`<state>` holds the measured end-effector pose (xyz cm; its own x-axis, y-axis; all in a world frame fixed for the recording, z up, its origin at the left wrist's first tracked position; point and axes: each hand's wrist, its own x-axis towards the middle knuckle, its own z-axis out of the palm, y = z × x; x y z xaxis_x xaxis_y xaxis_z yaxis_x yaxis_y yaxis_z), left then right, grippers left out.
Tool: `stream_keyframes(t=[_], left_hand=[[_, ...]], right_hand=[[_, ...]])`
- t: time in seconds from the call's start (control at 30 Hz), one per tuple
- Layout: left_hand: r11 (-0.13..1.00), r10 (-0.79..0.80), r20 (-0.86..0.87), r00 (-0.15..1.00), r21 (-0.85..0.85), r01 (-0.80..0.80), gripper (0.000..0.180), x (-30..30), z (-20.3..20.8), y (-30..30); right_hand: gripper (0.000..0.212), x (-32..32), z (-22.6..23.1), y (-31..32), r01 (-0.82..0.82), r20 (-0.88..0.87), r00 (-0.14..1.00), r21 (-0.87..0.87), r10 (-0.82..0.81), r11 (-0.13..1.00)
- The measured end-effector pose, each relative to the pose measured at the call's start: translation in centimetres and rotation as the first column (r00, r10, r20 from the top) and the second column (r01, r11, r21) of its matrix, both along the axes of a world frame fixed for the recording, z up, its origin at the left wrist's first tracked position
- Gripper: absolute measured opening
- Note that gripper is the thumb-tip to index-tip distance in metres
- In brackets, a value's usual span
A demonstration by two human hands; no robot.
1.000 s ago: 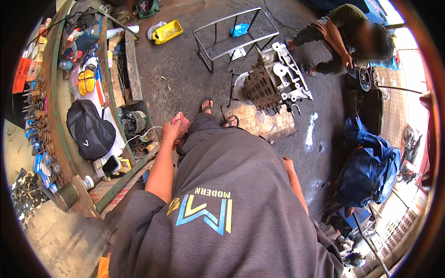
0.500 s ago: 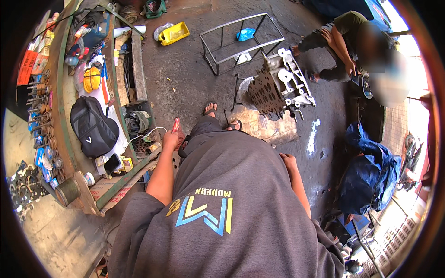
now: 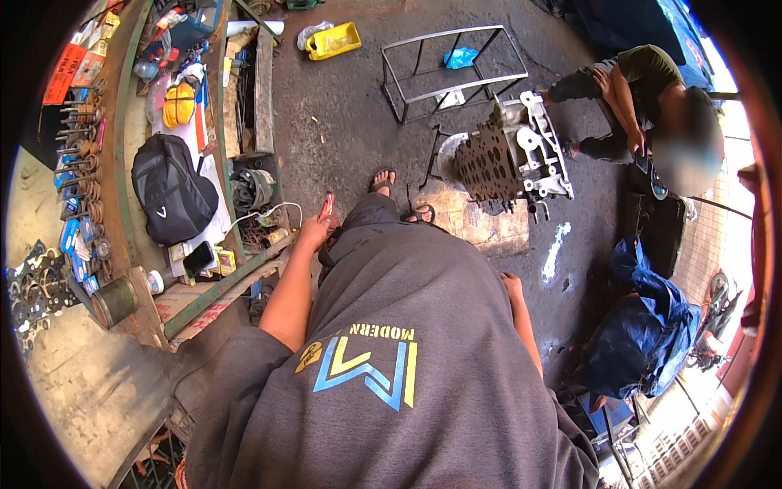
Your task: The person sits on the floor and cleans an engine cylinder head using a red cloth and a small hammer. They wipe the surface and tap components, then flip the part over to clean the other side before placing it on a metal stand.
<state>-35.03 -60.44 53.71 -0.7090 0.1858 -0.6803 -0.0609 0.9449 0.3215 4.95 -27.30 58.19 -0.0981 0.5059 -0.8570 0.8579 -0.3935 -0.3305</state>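
Note:
My left hand [image 3: 314,231] is closed around a slim red object [image 3: 328,204] with a pale part, held upright beside my left thigh; I cannot make out its kind. At my right side hangs my right hand [image 3: 511,285], partly behind my shirt, so its fingers are hard to see. Ahead and to the right, an engine block [image 3: 533,147] stands with its brown, hole-filled face [image 3: 489,165] turned toward the left. A flattened piece of cardboard [image 3: 481,232] lies on the floor between my feet and the block.
Along the left runs a workbench [image 3: 122,163] holding a black backpack [image 3: 173,189], a phone [image 3: 198,258], engine valves and boxes. A metal frame [image 3: 456,85] and a yellow cut container [image 3: 334,41] stand ahead. A seated person [image 3: 623,106] is at right, near a blue tarp [image 3: 643,326].
The view has shifted, so the bench, block and frame appear a little displaced. My left hand still grips the red object, and my right hand stays low at my side.

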Motion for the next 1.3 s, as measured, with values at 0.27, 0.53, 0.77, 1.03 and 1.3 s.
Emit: stream_keyframes(t=[0.27,0.53,0.77,1.03,1.3], left_hand=[[0.996,-0.071,0.059,0.996,0.058,0.068,0.049,2.3,-3.5,-1.8],[1.000,-0.013,0.098,0.995,0.011,0.012,0.045,4.0,-5.3,0.1],[0.993,-0.092,0.108,0.990,0.085,0.083,0.031,5.4,-5.8,0.0],[0.982,0.186,0.003,0.982,-0.016,-0.186,0.041,5.5,-1.0,-0.9],[0.950,0.308,-0.042,0.950,-0.031,-0.310,0.058,0.5,5.9,-1.5]], right_hand=[[0.040,3.3,-1.2,-0.1,-0.125,0.030,0.992,0.094,0.122,0.988],[0.047,8.8,-3.1,1.8,-0.218,0.132,0.970,0.105,0.203,0.970],[0.047,9.5,-2.0,4.6,-0.290,0.161,0.949,0.100,0.272,0.952],[0.048,6.7,-10.4,6.3,-0.424,0.093,0.905,0.150,0.414,0.893],[0.047,-4.5,-9.1,6.1,-0.326,0.015,0.945,0.097,0.326,0.940]])
